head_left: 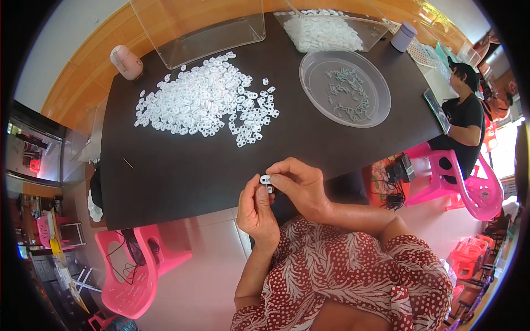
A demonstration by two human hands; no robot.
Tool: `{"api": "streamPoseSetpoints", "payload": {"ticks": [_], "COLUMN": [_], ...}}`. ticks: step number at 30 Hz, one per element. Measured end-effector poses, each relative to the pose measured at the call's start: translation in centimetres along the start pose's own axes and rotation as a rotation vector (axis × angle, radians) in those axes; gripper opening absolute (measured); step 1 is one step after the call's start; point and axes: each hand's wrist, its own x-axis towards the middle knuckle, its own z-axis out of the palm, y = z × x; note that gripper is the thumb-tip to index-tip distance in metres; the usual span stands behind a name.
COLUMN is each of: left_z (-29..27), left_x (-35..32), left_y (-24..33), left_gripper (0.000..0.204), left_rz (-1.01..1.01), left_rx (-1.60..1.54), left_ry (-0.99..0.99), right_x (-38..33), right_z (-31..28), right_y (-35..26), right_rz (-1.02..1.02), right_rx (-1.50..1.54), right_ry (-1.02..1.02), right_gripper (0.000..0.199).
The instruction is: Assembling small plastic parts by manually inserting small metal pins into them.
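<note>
Two hands (303,190) pinch small white pieces (265,180) near the dark table (210,179).

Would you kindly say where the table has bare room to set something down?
The table is bare between the white pile and left near edge, except a thin stick, and between the round tray and right near edge. Crowded: the far side, with its clear box, and front middle, where left hand and right hand pinch white pieces.
</note>
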Motion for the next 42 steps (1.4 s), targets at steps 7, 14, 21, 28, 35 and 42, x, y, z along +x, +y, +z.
{"api": "streamPoseSetpoints", "payload": {"ticks": [7,14,21,28,35,42], "left_z": [0.1,-0.3,-0.6,-0.2,0.0,0.5], "left_x": [0.0,0.7,1.4,1.4,1.3,0.9], "left_y": [0.4,0.5,0.7,0.9,0.6,0.0], "left_gripper": [0.024,0.02,0.02,0.026,0.025,0.028], "left_rz": [-0.066,-0.119,-0.13,-0.075,0.019,0.12], "left_rx": [-0.029,-0.117,-0.043,0.04,0.195,0.206], "left_ry": [0.02,-0.033,-0.099,-0.172,-0.16,-0.115], "right_x": [1.2,4.9,4.3,3.7,3.4,2.7], "right_z": [-0.2,-3.1,-3.4,-3.1,-2.9,-2.3], "right_y": [0.2,1.0,-1.5,-2.7,-1.7,-0.8], "right_rz": [-0.009,-0.543,-0.618,-0.252,-0.401,-0.518], "right_rx": [-0.073,-0.899,-0.934,-0.575,-0.611,-0.647], "right_ry": [0.101,0.1,-0.042,-0.354,-0.352,-0.289], "right_gripper": [0.008,0.009,0.01,0.007,0.006,0.011]}}
